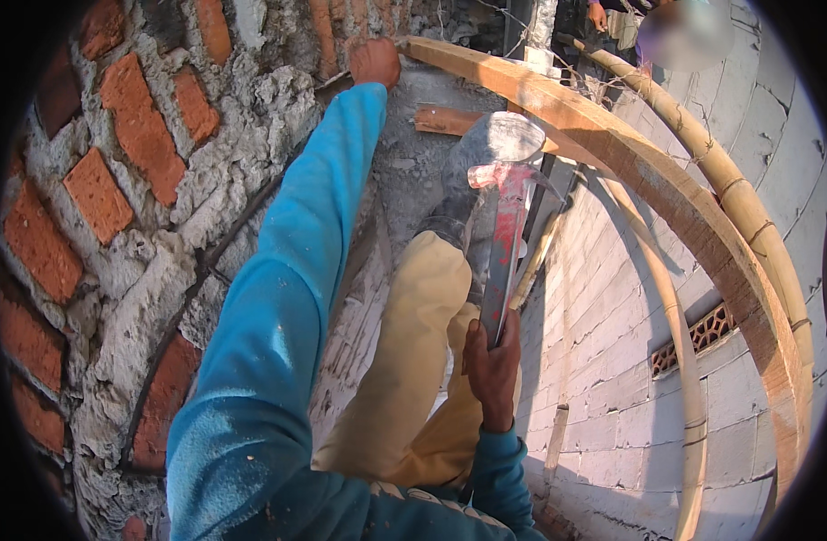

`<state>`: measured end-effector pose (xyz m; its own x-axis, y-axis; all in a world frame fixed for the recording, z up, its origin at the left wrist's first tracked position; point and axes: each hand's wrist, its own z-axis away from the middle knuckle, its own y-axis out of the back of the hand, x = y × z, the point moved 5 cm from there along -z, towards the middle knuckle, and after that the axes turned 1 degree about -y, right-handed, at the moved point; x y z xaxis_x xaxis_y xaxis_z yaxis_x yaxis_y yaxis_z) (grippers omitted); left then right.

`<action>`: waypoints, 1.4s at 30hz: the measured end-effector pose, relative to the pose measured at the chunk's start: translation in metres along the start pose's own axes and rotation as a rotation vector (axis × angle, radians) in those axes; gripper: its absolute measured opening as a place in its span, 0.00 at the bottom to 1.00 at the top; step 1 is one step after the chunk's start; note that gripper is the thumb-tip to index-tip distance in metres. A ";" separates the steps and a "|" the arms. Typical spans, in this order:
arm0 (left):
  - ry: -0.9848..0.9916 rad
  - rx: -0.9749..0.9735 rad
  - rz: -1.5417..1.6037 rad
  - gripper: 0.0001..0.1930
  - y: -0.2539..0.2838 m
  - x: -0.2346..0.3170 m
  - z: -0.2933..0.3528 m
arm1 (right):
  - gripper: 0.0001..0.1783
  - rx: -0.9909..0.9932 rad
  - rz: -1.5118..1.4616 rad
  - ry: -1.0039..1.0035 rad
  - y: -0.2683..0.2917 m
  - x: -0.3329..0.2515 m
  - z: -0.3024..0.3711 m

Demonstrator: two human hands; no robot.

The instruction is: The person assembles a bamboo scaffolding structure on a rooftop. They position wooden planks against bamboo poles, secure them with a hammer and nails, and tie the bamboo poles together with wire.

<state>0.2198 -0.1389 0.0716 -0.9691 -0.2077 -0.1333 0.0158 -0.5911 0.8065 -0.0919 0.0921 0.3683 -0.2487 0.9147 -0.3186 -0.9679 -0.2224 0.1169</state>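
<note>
My right hand (pixel 493 368) is wrapped round the lower handle of a claw hammer (pixel 507 239). The hammer stands head up in front of my legs, its grey metal worn and streaked with red paint. Up ahead, my left arm stretches along the brick wall (pixel 143 126). My left hand (pixel 376 63) is closed at its end, beside the near tip of a long wooden beam (pixel 603 122). What its fingers grip, if anything, is hidden from this side.
My dusty boot (pixel 499 135) rests on a grey ledge, near a short wood piece (pixel 447 119). Bamboo poles (pixel 729 180) and the beam curve down at right, before a pale block wall (pixel 612 424) with a vent (pixel 693 339). Another person's hand (pixel 597 16) shows at top right, near wires.
</note>
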 end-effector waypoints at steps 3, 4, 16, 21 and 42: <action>-0.022 0.024 -0.022 0.08 -0.004 -0.005 -0.003 | 0.14 0.000 -0.061 -0.102 0.002 0.003 0.004; -0.036 0.029 -0.037 0.08 -0.007 -0.008 -0.005 | 0.14 0.006 -0.078 -0.100 0.002 0.002 0.004; -0.026 -0.029 -0.097 0.15 -0.003 -0.010 -0.014 | 0.14 0.001 -0.085 -0.066 -0.008 0.011 -0.004; 0.008 -0.034 -0.098 0.15 -0.005 -0.010 -0.009 | 0.15 -0.004 -0.137 -0.103 -0.011 0.012 -0.005; -0.251 -0.211 -0.060 0.17 -0.019 -0.009 -0.023 | 0.13 0.100 -0.092 -0.088 -0.001 0.028 0.009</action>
<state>0.2342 -0.1439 0.0440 -0.9998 0.0153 -0.0093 -0.0177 -0.7504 0.6607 -0.0976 0.1211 0.3675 -0.1504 0.9567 -0.2492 -0.9770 -0.1052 0.1857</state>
